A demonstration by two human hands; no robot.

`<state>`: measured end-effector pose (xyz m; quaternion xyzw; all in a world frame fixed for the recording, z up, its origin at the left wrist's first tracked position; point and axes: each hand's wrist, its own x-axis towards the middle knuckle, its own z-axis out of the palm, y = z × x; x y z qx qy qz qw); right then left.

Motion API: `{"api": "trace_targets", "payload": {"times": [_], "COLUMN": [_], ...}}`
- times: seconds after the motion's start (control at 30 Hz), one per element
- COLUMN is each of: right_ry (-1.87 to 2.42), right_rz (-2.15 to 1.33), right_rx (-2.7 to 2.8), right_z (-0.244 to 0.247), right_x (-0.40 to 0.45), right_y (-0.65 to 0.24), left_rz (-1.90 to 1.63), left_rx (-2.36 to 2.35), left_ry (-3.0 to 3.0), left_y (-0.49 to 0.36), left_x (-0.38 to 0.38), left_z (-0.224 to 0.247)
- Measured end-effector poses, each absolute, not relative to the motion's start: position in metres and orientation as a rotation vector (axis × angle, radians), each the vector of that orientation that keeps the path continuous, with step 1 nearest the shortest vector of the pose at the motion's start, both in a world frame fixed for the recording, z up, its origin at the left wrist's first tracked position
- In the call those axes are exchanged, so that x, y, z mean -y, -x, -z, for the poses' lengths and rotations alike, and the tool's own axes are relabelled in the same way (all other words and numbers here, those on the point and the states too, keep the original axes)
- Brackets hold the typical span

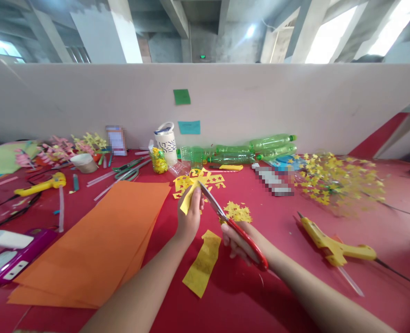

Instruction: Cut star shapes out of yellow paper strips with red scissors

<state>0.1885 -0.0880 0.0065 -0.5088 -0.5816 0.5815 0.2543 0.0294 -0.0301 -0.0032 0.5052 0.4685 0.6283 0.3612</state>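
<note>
Between the fingers of my left hand (190, 208) is a piece of yellow paper (188, 202), its upper end fanning out. My right hand (241, 240) grips red-handled scissors (243, 237), whose blades reach up and left to the paper by my left fingertips. Just behind lie yellow scraps with star-shaped holes (216, 179). A heap of small yellow stars (238, 212) sits on the red table beyond my right hand. Below and between my hands rests a loose strip of yellow paper (203, 264) with faint drawn outlines.
Orange sheets (97, 240) lie at left, near a purple power strip (14, 263) and a yellow glue gun (41, 184). Another glue gun (336, 243) lies at right below a spray of yellow stars (329, 178). Green bottles (232, 155) and a white tumbler (166, 144) stand along the partition.
</note>
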Motion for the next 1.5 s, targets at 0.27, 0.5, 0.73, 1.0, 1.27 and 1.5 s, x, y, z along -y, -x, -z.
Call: {"api": "trace_targets", "payload": {"times": [0.27,0.5,0.73,1.0,1.27,1.5], "right_ry": [1.504,1.424,1.512,1.568,1.615,1.609], "right_rz": [-1.544,-1.548,-1.515,-1.548,-1.488,-1.488], "right_rx": [1.536,1.516,1.542,1.529,1.553,1.545], "right_z": [-0.011,-0.009,-0.01,-0.006,-0.006,-0.008], "right_x": [0.091,0.09,0.089,0.086,0.086,0.087], "right_y": [-0.184,-0.186,-0.187,-0.189,-0.189,-0.186], "left_rz": [-1.592,-1.578,-1.563,-1.501,-1.608,-1.564], "left_rx": [-1.229,-1.203,-1.18,-1.206,-1.043,-0.876], "left_ry": [-1.325,-1.276,-1.26,-1.16,-0.996,-1.023], "left_y": [-0.029,-0.029,-0.03,-0.03,-0.021,-0.017], "left_x": [0.032,0.031,0.031,0.03,0.014,0.01], "left_z": [0.0,0.0,-0.001,-0.003,0.003,0.0]}}
